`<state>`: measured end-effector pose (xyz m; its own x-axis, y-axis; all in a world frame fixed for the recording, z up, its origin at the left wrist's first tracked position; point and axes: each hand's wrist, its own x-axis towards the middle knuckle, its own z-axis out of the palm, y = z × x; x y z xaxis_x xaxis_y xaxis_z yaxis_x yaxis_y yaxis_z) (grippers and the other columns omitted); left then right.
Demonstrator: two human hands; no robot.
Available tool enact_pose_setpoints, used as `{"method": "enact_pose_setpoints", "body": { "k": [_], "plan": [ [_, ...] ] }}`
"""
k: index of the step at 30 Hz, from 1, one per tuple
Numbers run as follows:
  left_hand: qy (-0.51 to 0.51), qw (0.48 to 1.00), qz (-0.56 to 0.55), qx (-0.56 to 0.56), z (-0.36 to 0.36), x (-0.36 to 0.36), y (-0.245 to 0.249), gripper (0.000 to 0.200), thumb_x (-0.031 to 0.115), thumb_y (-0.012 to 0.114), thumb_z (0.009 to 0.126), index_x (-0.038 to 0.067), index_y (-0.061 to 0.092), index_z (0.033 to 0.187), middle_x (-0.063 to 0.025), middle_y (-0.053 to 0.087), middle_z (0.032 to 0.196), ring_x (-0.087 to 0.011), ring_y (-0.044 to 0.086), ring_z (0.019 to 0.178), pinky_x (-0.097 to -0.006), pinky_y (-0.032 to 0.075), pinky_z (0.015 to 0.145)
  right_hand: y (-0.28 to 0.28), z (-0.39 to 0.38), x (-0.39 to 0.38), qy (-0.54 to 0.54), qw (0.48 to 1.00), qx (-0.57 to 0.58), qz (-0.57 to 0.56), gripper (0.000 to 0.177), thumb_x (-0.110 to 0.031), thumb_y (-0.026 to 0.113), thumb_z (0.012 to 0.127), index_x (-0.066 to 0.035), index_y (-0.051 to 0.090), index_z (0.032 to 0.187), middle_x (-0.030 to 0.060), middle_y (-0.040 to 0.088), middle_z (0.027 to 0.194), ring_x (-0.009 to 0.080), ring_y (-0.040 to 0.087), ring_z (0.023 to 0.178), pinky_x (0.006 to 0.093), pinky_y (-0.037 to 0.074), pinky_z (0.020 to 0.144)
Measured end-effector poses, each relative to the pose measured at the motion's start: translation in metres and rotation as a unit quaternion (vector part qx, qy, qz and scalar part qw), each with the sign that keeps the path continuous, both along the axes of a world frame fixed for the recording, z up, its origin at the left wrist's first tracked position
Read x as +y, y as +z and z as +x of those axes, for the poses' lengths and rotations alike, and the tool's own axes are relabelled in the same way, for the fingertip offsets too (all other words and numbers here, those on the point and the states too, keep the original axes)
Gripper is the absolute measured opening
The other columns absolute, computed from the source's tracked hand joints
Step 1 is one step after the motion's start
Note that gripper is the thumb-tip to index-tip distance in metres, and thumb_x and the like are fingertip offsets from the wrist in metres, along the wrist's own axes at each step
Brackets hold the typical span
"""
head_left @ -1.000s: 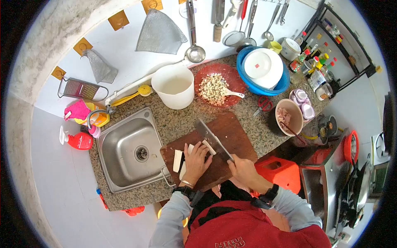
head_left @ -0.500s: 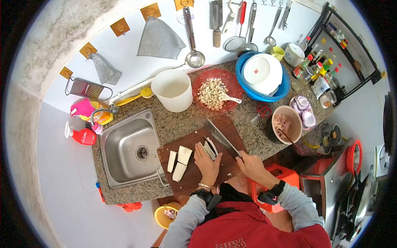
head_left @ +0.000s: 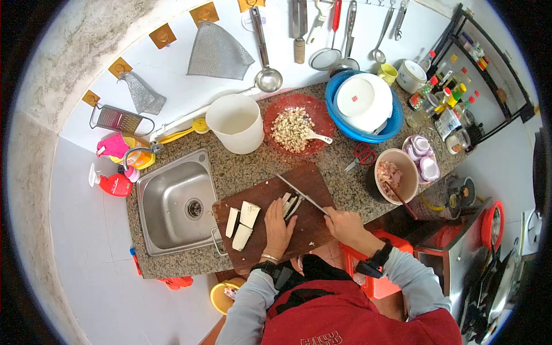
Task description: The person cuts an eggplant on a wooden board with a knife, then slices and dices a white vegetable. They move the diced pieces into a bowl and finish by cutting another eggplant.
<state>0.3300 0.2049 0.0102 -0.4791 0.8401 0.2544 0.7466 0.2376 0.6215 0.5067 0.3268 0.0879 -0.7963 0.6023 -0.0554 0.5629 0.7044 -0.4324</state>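
A brown cutting board [head_left: 305,233] lies at an angle on the counter. My right hand [head_left: 347,228] is wrapped round the handle of a knife [head_left: 303,194], its blade pointing up and left over the board. Beside the blade, my left hand [head_left: 278,230] presses on cut white strips [head_left: 292,205], fingers on top and thumb at their right side. Left of that hand rest larger white pieces with dark edges [head_left: 242,237]. Small white crumbs are scattered on the wood.
A steel sink [head_left: 172,201] is left of the board. Behind stand a white tub [head_left: 235,127], a red basket of diced food [head_left: 275,109] with a spoon, and a blue basin [head_left: 339,126]. Red-handled scissors [head_left: 363,154] and a bowl of meat [head_left: 407,195] are at the right.
The knife blade has turned from showing its flat side to nearly edge-on beside the strips. My left hand has shifted slightly, with its fingers over the strips. The whole view has moved slightly.
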Motion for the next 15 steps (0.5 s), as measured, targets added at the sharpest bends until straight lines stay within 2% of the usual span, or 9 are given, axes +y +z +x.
{"method": "enact_pose_setpoints", "body": {
  "k": [5, 9, 12, 15],
  "plan": [
    [0.011, 1.0, -0.014, 0.019, 0.004, 0.001, -0.013, 0.063, 0.019, 0.066, 0.084, -0.004, 0.038, 0.136, -0.0221, 0.045, 0.132, -0.0385, 0.04, 0.124, -0.0486, 0.031, 0.104, -0.005, 0.001, -0.014, 0.041, 0.999, 0.007, -0.006, 0.024, -0.021, 0.054, 0.09, -0.006, 0.054, 0.108, 0.0161, 0.064, 0.067, 0.0357, 0.063, 0.057, 0.0487, 0.05, 0.051],
    [0.008, 0.999, -0.01, 0.035, 0.004, -0.003, -0.003, 0.059, 0.018, 0.066, 0.085, -0.003, 0.041, 0.134, -0.022, 0.046, 0.13, -0.0384, 0.042, 0.121, -0.0491, 0.032, 0.103, 0.002, 0.003, -0.013, 0.048, 0.998, -0.012, -0.026, 0.024, -0.021, 0.053, 0.09, -0.006, 0.053, 0.11, 0.017, 0.065, 0.07, 0.0361, 0.063, 0.058, 0.0485, 0.05, 0.051],
    [0.05, 0.998, 0.028, -0.02, 0.007, -0.005, 0.003, 0.053, 0.015, 0.067, 0.084, -0.001, 0.046, 0.13, -0.0208, 0.049, 0.126, -0.0384, 0.045, 0.117, -0.0484, 0.034, 0.101, 0.015, 0.002, -0.01, 0.028, 0.998, 0.003, -0.05, 0.025, -0.021, 0.052, 0.091, -0.006, 0.053, 0.111, 0.018, 0.066, 0.073, 0.0367, 0.063, 0.06, 0.0481, 0.05, 0.052],
    [0.036, 0.998, 0.048, -0.015, 0.002, -0.009, -0.011, 0.048, 0.013, 0.069, 0.082, 0.001, 0.05, 0.124, -0.0192, 0.051, 0.122, -0.0382, 0.047, 0.114, -0.0471, 0.036, 0.099, 0.03, 0.003, -0.01, 0.016, 0.998, 0.003, -0.062, 0.024, -0.021, 0.052, 0.092, -0.006, 0.053, 0.111, 0.0188, 0.066, 0.074, 0.0374, 0.063, 0.061, 0.0481, 0.049, 0.053]
  ]
}}
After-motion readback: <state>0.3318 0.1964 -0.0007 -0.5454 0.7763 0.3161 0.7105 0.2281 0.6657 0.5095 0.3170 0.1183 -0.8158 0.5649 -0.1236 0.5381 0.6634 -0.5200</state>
